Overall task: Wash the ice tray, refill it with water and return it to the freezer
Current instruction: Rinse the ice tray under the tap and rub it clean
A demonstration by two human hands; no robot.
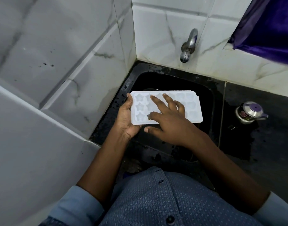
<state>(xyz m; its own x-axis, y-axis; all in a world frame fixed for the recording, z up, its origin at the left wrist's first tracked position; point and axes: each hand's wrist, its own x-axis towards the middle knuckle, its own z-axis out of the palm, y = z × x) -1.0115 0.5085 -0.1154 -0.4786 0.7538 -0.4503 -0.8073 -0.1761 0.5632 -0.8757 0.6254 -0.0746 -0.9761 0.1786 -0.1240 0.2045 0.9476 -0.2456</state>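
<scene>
A white ice tray (191, 110) with star-shaped cells is held level over the black sink (210, 101). My left hand (125, 118) grips its left end, thumb on the rim and fingers underneath. My right hand (169, 118) lies on top of the tray with its fingers spread and straight across the cells, touching them. It covers the tray's middle cells. The metal tap (188, 46) juts from the tiled wall above the sink, and no water is seen running from it.
White marble-look tiled walls close in on the left and behind the sink. A dark wet counter (254, 141) lies to the right with a small steel lidded pot (249, 112) on it. A purple cloth (270, 28) hangs at the top right.
</scene>
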